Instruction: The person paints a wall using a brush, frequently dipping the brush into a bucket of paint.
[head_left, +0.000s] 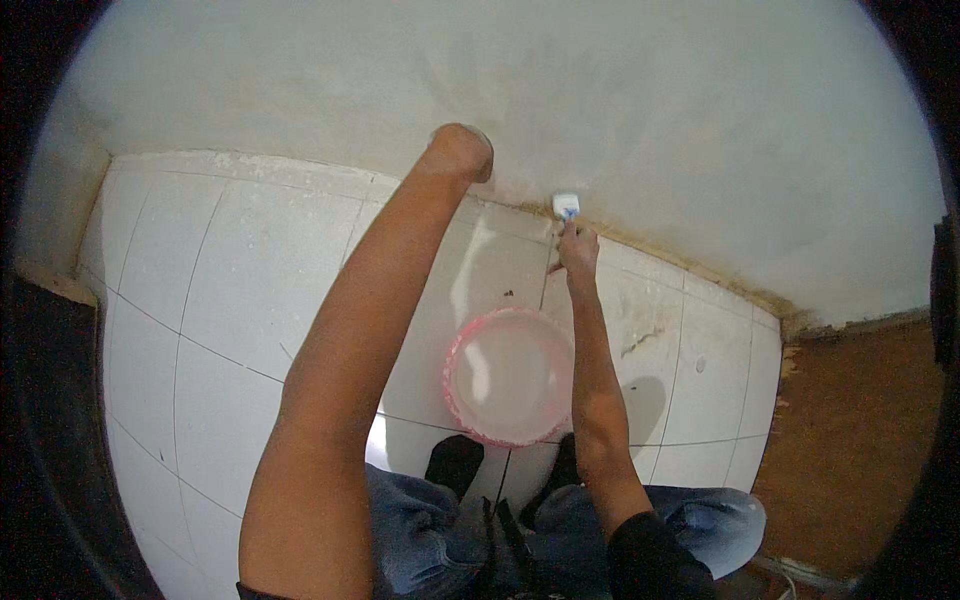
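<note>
My right hand grips the handle of a flat brush, which looks like a paintbrush with a white head. The brush head touches the foot of the pale wall, just above the floor's edge. Against the same wall, further left and higher, rests my left hand, its fingers mostly hidden; whether it holds something cannot be told. Between my arms a round basin with a pink rim stands on the tiles, with whitish contents.
White floor tiles with dark joints run up to the wall, with brownish stains along the seam. My feet in black socks or shoes are just behind the basin. A brown surface lies at the right, a dark one at the left.
</note>
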